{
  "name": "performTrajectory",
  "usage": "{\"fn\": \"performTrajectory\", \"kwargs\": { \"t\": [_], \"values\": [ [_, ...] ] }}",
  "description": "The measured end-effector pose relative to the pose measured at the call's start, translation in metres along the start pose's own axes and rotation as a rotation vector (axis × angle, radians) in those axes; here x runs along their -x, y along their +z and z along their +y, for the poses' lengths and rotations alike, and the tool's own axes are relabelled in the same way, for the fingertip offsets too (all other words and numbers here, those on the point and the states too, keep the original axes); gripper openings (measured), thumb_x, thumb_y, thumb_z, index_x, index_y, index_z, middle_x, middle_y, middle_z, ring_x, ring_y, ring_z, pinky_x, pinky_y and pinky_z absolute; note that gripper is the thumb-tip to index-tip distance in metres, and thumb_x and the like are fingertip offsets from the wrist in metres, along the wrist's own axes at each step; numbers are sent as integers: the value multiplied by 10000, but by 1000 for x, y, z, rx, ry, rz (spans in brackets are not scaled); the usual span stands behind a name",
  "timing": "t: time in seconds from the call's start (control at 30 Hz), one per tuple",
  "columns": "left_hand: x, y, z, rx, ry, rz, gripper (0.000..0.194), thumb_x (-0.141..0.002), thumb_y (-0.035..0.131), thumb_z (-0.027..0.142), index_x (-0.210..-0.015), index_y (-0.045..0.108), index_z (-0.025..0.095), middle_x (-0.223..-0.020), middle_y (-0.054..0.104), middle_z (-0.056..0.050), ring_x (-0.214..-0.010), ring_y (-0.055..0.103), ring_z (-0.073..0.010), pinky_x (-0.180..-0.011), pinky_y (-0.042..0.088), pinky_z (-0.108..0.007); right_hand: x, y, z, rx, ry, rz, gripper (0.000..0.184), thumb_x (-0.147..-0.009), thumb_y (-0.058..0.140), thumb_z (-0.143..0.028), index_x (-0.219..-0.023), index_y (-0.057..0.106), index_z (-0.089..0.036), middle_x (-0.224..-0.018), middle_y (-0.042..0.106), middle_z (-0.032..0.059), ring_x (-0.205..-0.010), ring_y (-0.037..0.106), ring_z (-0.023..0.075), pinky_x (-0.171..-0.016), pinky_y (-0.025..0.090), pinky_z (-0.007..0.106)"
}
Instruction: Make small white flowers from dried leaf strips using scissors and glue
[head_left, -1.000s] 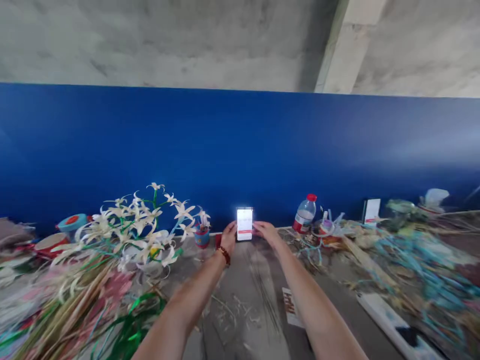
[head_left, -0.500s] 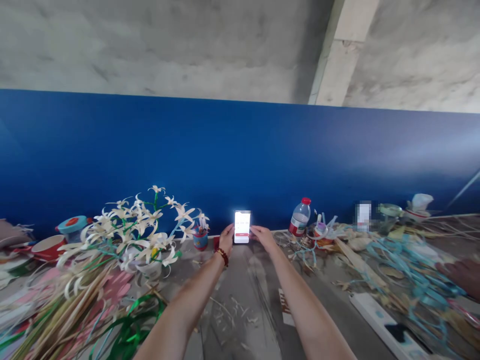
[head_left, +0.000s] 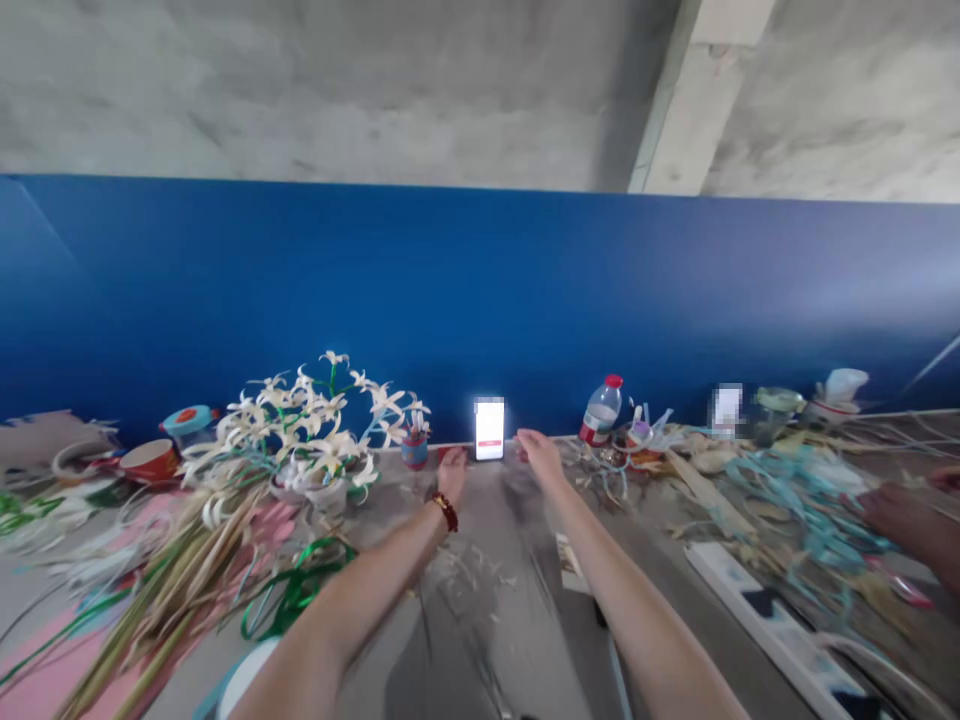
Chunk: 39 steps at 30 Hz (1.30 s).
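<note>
A phone with a brightly lit screen stands upright against the foot of the blue wall panel. My left hand, with a beaded bracelet at the wrist, is just left of it. Its fingers reach out by a small red object on the tabletop; whether they touch it I cannot tell. To the right of the phone, my right hand is raised with its fingers stretched out, a small gap from the phone's edge. Both hands look slightly blurred.
White artificial flowers and a pencil cup are on the left. A red-capped bottle, a power strip and blue strips lie to the right. Another person's hand is at the far right.
Both hands have let go of the phone's sides and drawn apart from it. The phone stays upright by the wall. The view has shifted slightly.
</note>
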<state>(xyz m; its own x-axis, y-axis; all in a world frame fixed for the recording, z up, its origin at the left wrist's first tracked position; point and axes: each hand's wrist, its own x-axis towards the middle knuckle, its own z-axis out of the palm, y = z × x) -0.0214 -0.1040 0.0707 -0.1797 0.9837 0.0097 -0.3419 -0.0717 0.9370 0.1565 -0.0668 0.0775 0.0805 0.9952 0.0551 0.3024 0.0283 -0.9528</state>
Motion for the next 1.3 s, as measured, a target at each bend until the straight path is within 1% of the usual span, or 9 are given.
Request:
{"fn": "performTrajectory", "kwargs": {
  "t": [0.13, 0.27, 0.37, 0.47, 0.6, 0.7, 0.93, 1.1, 1.3],
  "values": [
    [65, -38, 27, -140, -129, -179, 233, -944, 552, 277, -1116, 645, 151, -1118, 672, -103, -995, 653, -219, -889, 530, -412, 67, 18, -12, 166, -71, -188, 256, -957, 548, -339, -1147, 636, -191, -1084, 680, 68, -903, 659, 203, -793, 558, 368],
    [150, -105, 82, -269, -119, -349, 142, -867, 635, 218, -953, 742, 184, -1001, 740, -67, -1018, 649, -222, -1009, 453, -382, 177, 28, -20, 306, -187, -443, 262, -833, 638, -352, -1050, 726, -235, -988, 741, 52, -914, 664, 244, -859, 518, 369],
    [210, -164, 110, -726, 227, -502, 205, -905, 577, 239, -1046, 726, 239, -1141, 709, -62, -1131, 592, -236, -1047, 424, -413, 253, 21, -16, 505, -340, -513, 455, -833, 622, -392, -1256, 636, -223, -1207, 684, 106, -1083, 623, 287, -960, 474, 430],
    [252, -222, 110, -1068, 485, -299, 229, -929, 514, 213, -1064, 698, 236, -1142, 695, -90, -1144, 595, -253, -1018, 458, -446, 300, 16, 5, 739, -446, -444, 567, -833, 622, -435, -1350, 550, -214, -1302, 625, 126, -1167, 579, 309, -978, 479, 448],
    [279, -277, 91, -1253, 464, 147, 263, -949, 461, 321, -1152, 614, 257, -1178, 656, -92, -1142, 606, -274, -985, 501, -466, 324, 20, 38, 786, -531, -256, 509, -840, 560, -298, -1340, 539, -207, -1287, 632, 106, -1158, 584, 295, -962, 491, 433],
    [282, -294, 83, -1361, 406, 287, 402, -936, 477, 420, -1299, 501, 248, -1272, 602, -108, -1206, 563, -302, -979, 502, -484, 325, 22, 50, 792, -569, -175, 492, -800, 496, -198, -1286, 570, -198, -1231, 660, 97, -1106, 605, 284, -925, 496, 424],
    [255, -304, 72, -1559, 417, 134, 710, -860, 580, 507, -1437, 341, 170, -1296, 577, -170, -1192, 543, -357, -998, 447, -537, 317, 42, 20, 873, -538, -4, 388, -838, 465, -185, -1185, 639, -178, -1140, 699, 115, -1017, 618, 316, -877, 469, 479],
    [249, -305, 57, -1524, 475, 102, 650, -902, 545, 434, -1461, 312, 199, -1258, 596, -157, -1163, 571, -344, -985, 459, -530, 315, 98, -10, 752, -596, -193, 403, -920, 487, -252, -1306, 581, -185, -1325, 605, 113, -1195, 548, 280, -985, 467, 415],
    [244, -313, 32, -1456, 550, 107, 711, -906, 543, 357, -1519, 186, 298, -1364, 522, -165, -1217, 543, -366, -921, 517, -542, 314, 130, 7, 787, -708, -258, 705, -893, 572, -335, -1529, 276, -259, -1509, 441, 63, -1320, 459, 297, -1053, 421, 436]
  ]
}}
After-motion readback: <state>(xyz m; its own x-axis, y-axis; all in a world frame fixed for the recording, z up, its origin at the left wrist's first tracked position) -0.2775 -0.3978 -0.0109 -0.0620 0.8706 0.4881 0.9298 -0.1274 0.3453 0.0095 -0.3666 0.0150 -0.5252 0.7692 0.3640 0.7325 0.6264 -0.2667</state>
